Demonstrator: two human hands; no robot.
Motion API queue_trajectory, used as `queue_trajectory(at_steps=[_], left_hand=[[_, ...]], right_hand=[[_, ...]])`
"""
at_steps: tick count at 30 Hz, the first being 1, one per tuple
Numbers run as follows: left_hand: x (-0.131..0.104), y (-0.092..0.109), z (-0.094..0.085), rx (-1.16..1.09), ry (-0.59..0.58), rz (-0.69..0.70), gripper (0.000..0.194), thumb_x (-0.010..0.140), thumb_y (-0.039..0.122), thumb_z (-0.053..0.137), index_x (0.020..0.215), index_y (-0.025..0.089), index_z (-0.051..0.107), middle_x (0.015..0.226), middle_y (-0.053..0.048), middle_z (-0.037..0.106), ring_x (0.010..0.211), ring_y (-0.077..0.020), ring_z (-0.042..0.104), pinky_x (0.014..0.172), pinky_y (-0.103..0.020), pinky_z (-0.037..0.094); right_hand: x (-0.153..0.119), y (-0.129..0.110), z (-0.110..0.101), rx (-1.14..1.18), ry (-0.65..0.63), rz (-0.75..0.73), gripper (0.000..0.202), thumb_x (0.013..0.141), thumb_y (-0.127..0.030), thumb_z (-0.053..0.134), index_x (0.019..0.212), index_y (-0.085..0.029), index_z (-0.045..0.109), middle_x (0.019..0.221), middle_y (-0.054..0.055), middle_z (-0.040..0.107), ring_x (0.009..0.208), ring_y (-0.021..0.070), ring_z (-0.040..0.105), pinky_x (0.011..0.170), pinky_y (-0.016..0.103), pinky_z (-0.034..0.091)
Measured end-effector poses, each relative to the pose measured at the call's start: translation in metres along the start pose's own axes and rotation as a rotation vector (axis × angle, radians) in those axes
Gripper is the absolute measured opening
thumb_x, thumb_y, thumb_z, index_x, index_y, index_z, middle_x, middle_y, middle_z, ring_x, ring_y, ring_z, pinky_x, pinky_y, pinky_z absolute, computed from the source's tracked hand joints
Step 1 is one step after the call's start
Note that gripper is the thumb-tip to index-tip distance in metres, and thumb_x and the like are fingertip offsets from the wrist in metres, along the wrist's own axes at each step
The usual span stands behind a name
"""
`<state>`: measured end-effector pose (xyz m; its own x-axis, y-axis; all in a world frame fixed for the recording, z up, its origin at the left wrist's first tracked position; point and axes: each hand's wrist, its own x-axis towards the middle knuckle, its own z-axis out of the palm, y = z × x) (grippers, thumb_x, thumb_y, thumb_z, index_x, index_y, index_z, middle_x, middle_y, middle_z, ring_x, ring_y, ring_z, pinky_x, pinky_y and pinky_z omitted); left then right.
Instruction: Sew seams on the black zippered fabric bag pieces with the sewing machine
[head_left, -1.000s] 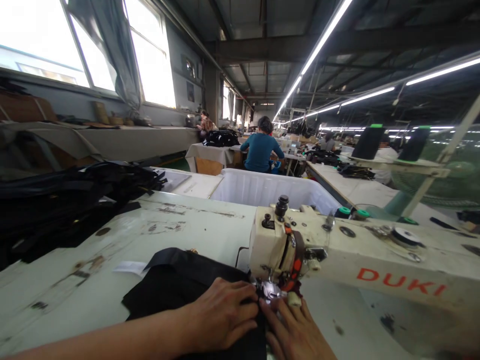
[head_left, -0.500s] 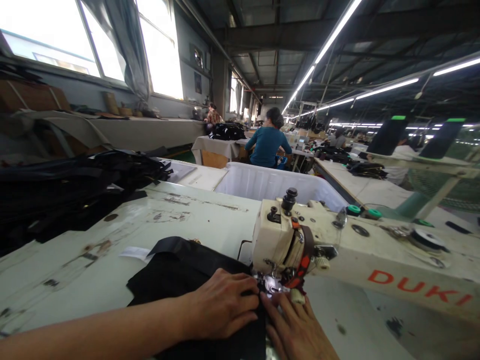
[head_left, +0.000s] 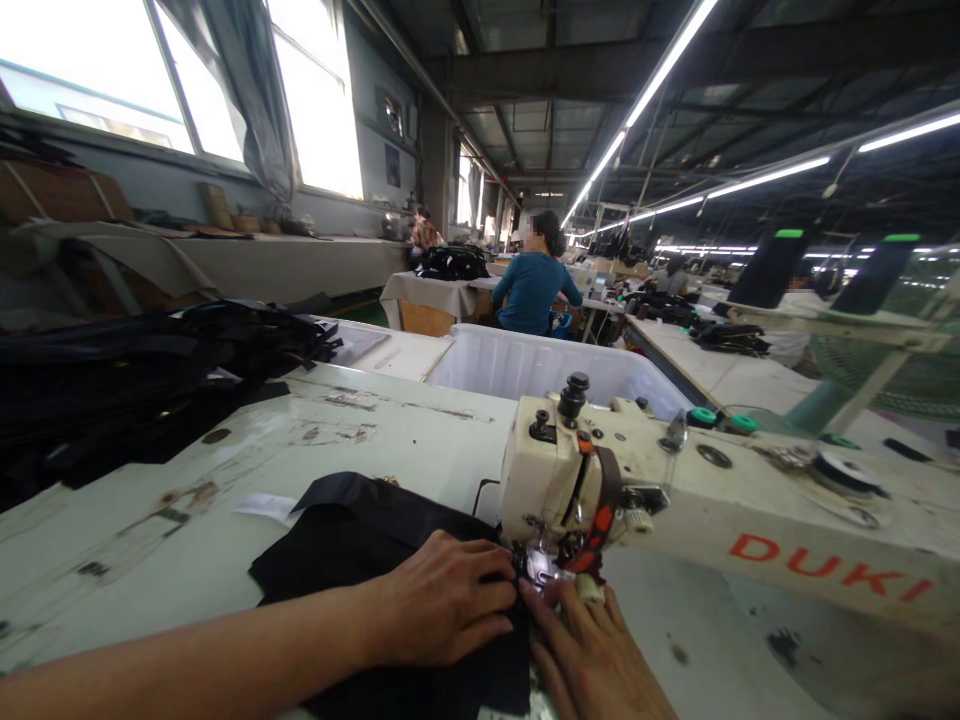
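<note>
A piece of black fabric (head_left: 375, 535) lies on the sewing table, its right edge by the needle area of a cream sewing machine (head_left: 544, 465). My left hand (head_left: 450, 595) rests on top of the fabric, palm down, fingers slightly bent and pointing at the presser foot (head_left: 538, 568). Just right of the fabric edge is my right hand (head_left: 589, 640), its fingers stretched forward beside the foot, the foremost fingertip touching the edge. A white strip (head_left: 264, 506) sticks out at the fabric's far left corner. The needle tip is hard to make out.
Dark fabric pieces (head_left: 142, 370) are heaped on the table's left. Behind the machine stands a white plastic bin (head_left: 525, 360). A person in a blue top (head_left: 531, 290) sits farther off. Thread cones (head_left: 769, 270) and a green fan (head_left: 847, 365) are at the right.
The view has shifted slightly. Both hands stay on or beside the fabric in almost the same places, and I see no clear movement of the cloth under the machine.
</note>
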<state>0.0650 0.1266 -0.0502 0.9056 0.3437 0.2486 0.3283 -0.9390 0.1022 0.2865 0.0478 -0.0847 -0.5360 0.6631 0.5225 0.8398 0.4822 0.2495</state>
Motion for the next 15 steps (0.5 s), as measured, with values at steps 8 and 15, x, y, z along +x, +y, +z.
queue_trajectory(at_steps=[8, 15], left_hand=[[0.001, -0.002, -0.002, 0.002, 0.001, -0.009, 0.019, 0.095, 0.038, 0.049, 0.102, 0.024, 0.059, 0.113, -0.002, 0.062, 0.098, -0.0188, 0.061, 0.068, -0.026, 0.047], [0.002, -0.001, -0.002, -0.011, -0.009, -0.009, 0.019, 0.095, 0.039, 0.048, 0.105, 0.025, 0.057, 0.113, 0.000, 0.062, 0.098, -0.0189, 0.062, 0.071, -0.028, 0.047]], right_hand=[[0.002, -0.002, -0.012, 0.021, 0.126, 0.027, 0.038, 0.100, -0.037, 0.032, 0.106, -0.021, 0.066, 0.099, 0.006, 0.071, 0.087, 0.0225, 0.065, 0.079, 0.035, 0.050], [-0.007, 0.006, -0.004, 0.275, 0.076, 0.156, 0.024, 0.098, -0.026, 0.040, 0.100, -0.023, 0.064, 0.090, 0.004, 0.068, 0.082, 0.0186, 0.064, 0.074, 0.029, 0.051]])
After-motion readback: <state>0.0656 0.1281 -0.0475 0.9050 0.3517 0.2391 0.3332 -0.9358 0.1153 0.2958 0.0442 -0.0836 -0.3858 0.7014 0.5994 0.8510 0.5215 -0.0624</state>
